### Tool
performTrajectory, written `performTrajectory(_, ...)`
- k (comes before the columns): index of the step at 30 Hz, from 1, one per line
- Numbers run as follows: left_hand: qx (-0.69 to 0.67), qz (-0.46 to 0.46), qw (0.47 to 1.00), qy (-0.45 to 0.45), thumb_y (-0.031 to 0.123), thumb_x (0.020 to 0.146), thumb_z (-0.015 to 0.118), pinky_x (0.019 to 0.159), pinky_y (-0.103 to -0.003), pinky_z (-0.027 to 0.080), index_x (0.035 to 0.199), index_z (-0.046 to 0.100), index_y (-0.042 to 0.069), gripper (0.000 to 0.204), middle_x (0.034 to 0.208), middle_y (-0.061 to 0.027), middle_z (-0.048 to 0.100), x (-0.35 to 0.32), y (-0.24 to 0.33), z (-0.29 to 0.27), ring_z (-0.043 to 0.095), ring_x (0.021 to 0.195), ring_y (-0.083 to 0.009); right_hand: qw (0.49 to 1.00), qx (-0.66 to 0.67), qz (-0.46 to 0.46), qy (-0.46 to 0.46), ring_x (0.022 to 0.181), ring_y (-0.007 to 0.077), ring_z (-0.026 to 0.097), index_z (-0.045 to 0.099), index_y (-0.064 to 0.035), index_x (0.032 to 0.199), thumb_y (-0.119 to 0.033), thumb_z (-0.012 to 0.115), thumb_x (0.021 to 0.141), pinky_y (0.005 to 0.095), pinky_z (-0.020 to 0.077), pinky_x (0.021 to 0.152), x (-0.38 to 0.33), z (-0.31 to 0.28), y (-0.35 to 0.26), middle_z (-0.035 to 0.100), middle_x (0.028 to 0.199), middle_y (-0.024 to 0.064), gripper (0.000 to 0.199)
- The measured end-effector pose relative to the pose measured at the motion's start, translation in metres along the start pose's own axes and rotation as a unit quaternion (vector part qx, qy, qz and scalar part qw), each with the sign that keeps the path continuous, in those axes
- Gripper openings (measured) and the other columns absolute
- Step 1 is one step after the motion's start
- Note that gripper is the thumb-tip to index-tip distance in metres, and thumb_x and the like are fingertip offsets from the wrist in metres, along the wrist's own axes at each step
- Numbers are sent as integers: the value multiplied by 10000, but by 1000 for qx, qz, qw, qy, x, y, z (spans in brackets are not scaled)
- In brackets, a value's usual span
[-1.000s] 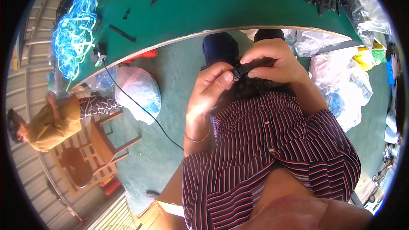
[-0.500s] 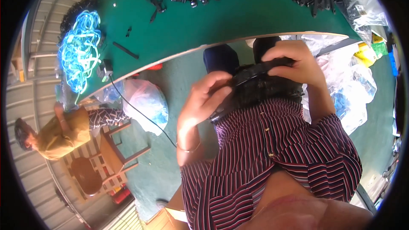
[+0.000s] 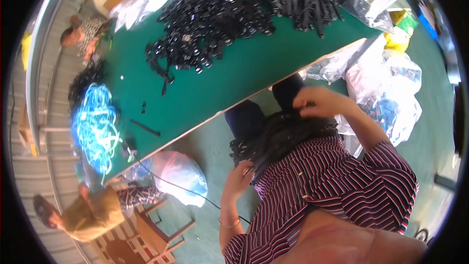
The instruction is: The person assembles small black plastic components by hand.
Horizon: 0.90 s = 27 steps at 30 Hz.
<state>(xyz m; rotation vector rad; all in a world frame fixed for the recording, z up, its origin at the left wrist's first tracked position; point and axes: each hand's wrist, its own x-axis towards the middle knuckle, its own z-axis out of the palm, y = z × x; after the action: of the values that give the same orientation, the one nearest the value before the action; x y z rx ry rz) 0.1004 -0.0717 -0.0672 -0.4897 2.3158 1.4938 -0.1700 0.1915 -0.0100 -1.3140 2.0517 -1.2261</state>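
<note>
A pile of black straps [image 3: 288,134] lies across my lap. My left hand [image 3: 239,180] is at the left end of that pile, its fingers pinched on a black strap; a small shiny bit shows by the fingertips. My right hand [image 3: 320,101] is raised over the right side of the lap, near the table edge. It is somewhat blurred, with the fingers loosely bent, the thumb apart from them, and no strap seen in it.
On the green table [image 3: 195,100] lie a heap of black straps with shiny buckles [image 3: 195,29], more plain black straps [image 3: 303,0] and a glowing blue-white tangle [image 3: 95,127]. Plastic bags [image 3: 386,98] stand right; a cable [image 3: 171,183] hangs left. Another person [image 3: 93,212] is at left.
My hands, earlier holding a black strap stretched between them above the lap, have parted. The left has dropped to the pile's left end; the right no longer shows the strap. The view has shifted.
</note>
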Motion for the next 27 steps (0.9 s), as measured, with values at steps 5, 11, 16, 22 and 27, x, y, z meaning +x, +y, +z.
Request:
performTrajectory(5, 108, 79, 990, 49, 126, 769, 624, 768, -343, 450, 1065, 542, 20, 325, 962, -142, 603, -12, -5, -11, 587, 878, -262, 935, -153, 16, 319, 710, 246, 600, 611, -34, 857, -97, 638, 732, 329, 478, 646, 38, -70, 28, 600, 770, 112, 142)
performTrajectory(11, 176, 133, 967, 125, 134, 762, 636, 781, -357, 445, 1044, 557, 31, 310, 955, -141, 591, 5, 20, -28, 579, 868, -287, 848, -385, 74, 356, 829, 277, 588, 592, -72, 972, -174, 676, 701, 368, 479, 726, 75, -104, 76, 575, 844, 108, 301)
performTrajectory(16, 156, 174, 957, 174, 97, 772, 616, 716, -338, 476, 997, 576, 17, 242, 907, -142, 611, 40, 54, -49, 603, 823, -275, 870, -386, 99, 291, 889, 326, 560, 588, -57, 972, -135, 659, 679, 388, 456, 774, 78, -111, 92, 563, 935, 151, 311)
performTrajectory(22, -79, 181, 922, 333, 35, 779, 579, 566, -275, 472, 873, 612, -7, 108, 727, -105, 626, 113, 75, -127, 585, 599, -147, 870, -376, 38, 316, 851, 340, 559, 596, -37, 939, -41, 591, 684, 389, 457, 751, 78, -105, 78, 576, 871, 162, 256)
performTrajectory(27, 122, 167, 831, 517, 214, 764, 629, 651, -352, 495, 946, 609, 30, 260, 775, -114, 645, 166, 85, -200, 633, 706, -250, 871, -372, 86, 308, 783, 320, 586, 608, -45, 937, -21, 542, 692, 373, 475, 704, 75, -109, 91, 593, 902, 163, 256)
